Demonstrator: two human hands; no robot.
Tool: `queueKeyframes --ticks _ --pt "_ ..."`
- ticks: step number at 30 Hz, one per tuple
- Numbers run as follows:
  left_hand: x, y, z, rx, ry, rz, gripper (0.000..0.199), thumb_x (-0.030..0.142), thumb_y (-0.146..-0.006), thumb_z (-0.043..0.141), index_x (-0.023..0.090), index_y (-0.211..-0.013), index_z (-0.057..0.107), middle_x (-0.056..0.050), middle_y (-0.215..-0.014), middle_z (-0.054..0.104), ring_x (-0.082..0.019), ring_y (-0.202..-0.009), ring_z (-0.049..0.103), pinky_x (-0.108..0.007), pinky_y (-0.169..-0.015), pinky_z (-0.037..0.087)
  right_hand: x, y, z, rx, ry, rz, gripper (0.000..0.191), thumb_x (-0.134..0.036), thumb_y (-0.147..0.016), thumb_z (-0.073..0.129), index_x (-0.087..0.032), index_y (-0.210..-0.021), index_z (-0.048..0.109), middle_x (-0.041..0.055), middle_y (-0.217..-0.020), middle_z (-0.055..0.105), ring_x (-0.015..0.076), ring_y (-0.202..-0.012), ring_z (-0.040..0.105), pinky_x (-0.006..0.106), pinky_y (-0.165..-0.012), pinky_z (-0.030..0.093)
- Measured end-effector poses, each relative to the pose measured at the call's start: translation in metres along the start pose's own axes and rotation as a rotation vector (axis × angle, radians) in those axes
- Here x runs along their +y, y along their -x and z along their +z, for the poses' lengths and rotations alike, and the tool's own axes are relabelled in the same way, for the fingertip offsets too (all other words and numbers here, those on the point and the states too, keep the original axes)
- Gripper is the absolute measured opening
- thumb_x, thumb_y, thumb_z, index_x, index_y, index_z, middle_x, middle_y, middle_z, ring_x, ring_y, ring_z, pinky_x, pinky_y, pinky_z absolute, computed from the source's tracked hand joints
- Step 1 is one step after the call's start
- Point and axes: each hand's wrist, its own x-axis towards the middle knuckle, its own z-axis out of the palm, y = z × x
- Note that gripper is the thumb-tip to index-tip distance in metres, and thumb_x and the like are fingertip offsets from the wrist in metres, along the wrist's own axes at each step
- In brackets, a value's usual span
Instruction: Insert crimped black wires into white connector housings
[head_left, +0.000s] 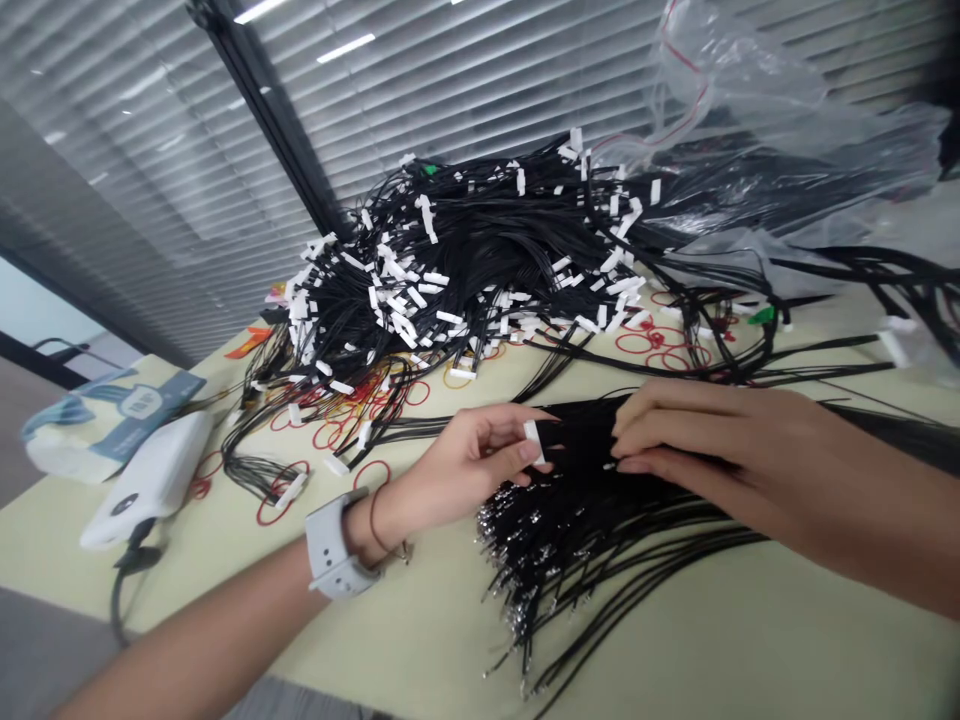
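Between the thumb and fingers of my left hand [491, 450] is a small white connector [534, 441]; short black wires seem to run from it to the right. My right hand [705, 450] is closed in a pinch just to the right, its fingertips at a tiny pale tip, apparently a wire's end. What exactly it grips is too small to tell. Under both hands lies a thick bundle of black wires [600, 540], with bare metal terminals fanned out toward the lower left.
Behind my hands rises a large heap of black cables with white connectors [487, 250]. Red rubber bands [652, 345] lie scattered about. Clear plastic bags [787, 150] stand at the back right. A white power bank [146, 485] and a tissue pack [112, 415] sit at the left.
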Motion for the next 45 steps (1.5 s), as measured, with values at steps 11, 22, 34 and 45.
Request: queueKeyframes --ticks 11,22,34,45 --pt "-0.003 0.002 -0.001 -0.066 0.078 0.045 0.026 0.018 -0.079 0.062 0.010 -0.104 0.060 -0.001 -0.076 0.064 -0.001 -0.068 0.063 -0.005 -0.059 0.052 -0.019 0.009 0.031 0.203 0.213 0.063 0.017 -0.013 -0.087 0.048 -0.017 -0.100 0.058 -0.0003 -0.087 0.061 0.0030 -0.079 0.058 0.013 -0.064 0.045" --pt "-0.002 0.004 0.001 -0.085 0.111 0.045 0.025 0.016 -0.078 0.063 0.010 -0.102 0.061 -0.001 -0.078 0.066 -0.001 -0.069 0.063 -0.006 -0.061 0.053 -0.024 0.003 0.029 0.281 0.229 0.082 0.007 -0.012 -0.086 0.050 -0.016 -0.091 0.052 -0.0020 -0.081 0.060 0.0018 -0.077 0.056 0.012 -0.066 0.043" --pt "-0.002 0.007 0.002 -0.098 0.077 0.053 0.025 0.018 -0.076 0.066 0.011 -0.101 0.064 -0.003 -0.081 0.070 -0.001 -0.069 0.063 -0.005 -0.062 0.051 -0.021 0.010 0.033 0.215 0.133 0.063 0.021 -0.006 -0.082 0.051 -0.019 -0.098 0.051 -0.0026 -0.088 0.057 0.0035 -0.085 0.052 0.016 -0.073 0.044" --pt "-0.001 0.009 0.007 -0.084 -0.001 0.054 0.026 0.020 -0.076 0.066 0.009 -0.100 0.065 -0.003 -0.076 0.067 -0.002 -0.068 0.062 -0.007 -0.063 0.049 -0.024 0.013 0.035 0.248 0.083 0.047 0.025 0.000 -0.081 0.049 -0.019 -0.096 0.055 -0.0001 -0.092 0.057 0.0024 -0.087 0.052 0.016 -0.078 0.045"
